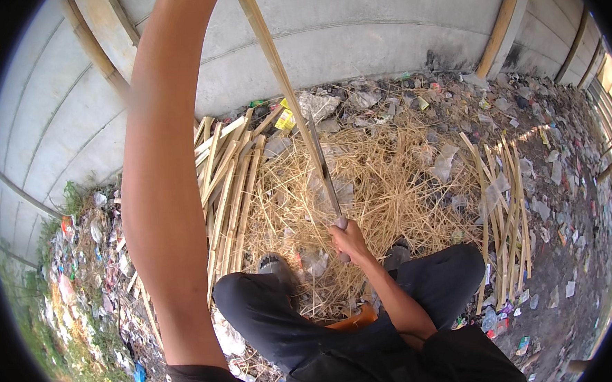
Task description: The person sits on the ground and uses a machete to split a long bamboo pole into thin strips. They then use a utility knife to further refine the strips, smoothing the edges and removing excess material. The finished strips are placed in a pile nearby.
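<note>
Knife [328, 181] and strip [276, 61] meet at the middle of the view: the blade points up and away from the person and lies along the strip's lower part, though whether its edge bites cannot be told. The strip, pale and bamboo by the look of it, slants from the upper edge down to the knife; its lower tip is hard to make out. The right hand's [351, 241] fingers are curled firmly round the knife's handle, with no gap showing. The left forearm [165, 171] reaches up to where the strip leaves the view; the left hand is out of sight, so I cannot tell how its fingers stand.

The step in hand looks like shaving or trimming the strip, judging by the curly shavings [406, 192] spread over the ground. The next move seems to call for a steady strip and a shallow blade angle, drawn along the grain.

Room for the stroke lies over the shavings, between the left bundle [229, 195] of strips and the right bundle [505, 225]. The concrete wall [381, 38] stands beyond, limiting a long strip's swing. Nearer, the bent left knee [246, 294] and right knee [455, 269] flank the knife hand, so a blade pulled too far toward the body could come near the legs.
</note>
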Available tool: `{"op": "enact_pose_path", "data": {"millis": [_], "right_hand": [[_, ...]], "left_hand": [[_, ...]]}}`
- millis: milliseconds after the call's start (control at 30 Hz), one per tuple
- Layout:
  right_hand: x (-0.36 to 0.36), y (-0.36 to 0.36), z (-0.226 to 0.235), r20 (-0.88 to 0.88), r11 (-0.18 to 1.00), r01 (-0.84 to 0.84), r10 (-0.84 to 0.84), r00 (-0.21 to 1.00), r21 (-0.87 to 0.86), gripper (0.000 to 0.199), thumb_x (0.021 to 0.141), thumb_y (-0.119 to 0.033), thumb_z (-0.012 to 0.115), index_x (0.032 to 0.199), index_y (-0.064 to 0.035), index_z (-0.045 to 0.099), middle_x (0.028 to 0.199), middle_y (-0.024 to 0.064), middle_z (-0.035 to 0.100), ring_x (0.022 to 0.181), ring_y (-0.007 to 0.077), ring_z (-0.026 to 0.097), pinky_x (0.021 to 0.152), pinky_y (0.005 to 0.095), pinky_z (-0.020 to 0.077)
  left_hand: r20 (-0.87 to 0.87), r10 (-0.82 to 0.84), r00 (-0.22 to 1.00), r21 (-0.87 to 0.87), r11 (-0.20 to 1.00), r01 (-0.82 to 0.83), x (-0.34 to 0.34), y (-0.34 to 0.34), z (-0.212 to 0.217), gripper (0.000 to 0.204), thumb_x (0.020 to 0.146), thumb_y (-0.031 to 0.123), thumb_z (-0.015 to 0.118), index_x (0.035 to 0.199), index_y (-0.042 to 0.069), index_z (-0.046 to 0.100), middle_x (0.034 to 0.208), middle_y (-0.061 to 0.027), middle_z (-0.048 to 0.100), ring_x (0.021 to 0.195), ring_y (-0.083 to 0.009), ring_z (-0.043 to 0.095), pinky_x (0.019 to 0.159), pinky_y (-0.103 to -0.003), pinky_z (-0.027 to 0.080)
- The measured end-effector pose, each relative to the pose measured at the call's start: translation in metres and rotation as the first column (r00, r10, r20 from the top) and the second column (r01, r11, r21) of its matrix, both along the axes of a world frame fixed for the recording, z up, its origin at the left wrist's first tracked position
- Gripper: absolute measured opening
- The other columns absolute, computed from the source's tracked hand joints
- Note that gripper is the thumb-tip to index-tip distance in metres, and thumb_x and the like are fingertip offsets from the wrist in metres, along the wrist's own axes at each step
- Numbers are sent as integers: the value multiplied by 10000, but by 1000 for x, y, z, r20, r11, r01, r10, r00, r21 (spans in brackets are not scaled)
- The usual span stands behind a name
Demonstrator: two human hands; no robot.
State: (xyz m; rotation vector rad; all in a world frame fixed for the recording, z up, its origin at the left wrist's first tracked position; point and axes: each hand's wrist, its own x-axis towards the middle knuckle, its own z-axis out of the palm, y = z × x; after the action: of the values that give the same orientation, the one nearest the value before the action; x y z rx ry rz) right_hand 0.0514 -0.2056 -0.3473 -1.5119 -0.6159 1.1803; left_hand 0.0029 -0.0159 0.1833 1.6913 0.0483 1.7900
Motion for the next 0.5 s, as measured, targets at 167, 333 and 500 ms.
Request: {"op": "enact_pose_path", "data": {"millis": [167,333,500], "right_hand": [[3,3,38,-168,999,34,-33,985,2,174,940,-126,629,816,-48,535,594,3,495,459,100,465,424,306,396],[3,-1,99,-236,964,181,-132,963,197,217,976,-116,639,815,-105,494,578,-44,430,439,70,398,433,303,383],[10,-14,163,-190,771,211,-118,975,601,245,1015,-27,559,817,-105,437,587,-11,481,438,70,444,398,280,357]], "left_hand": [[21,-10,1000,7,1000,10,-14,3,-2,415,1096,368,439,720,196,398,561,81,350,439,-49,298,398,-251,208],[22,-59,998,-34,998,60,-10,6,1,413,1087,378,444,721,193,399,564,82,350,441,-50,301,401,-252,212],[15,38,999,-21,999,-38,-11,9,1,417,1082,386,439,712,198,398,562,84,343,451,-55,315,410,-261,229]]}}
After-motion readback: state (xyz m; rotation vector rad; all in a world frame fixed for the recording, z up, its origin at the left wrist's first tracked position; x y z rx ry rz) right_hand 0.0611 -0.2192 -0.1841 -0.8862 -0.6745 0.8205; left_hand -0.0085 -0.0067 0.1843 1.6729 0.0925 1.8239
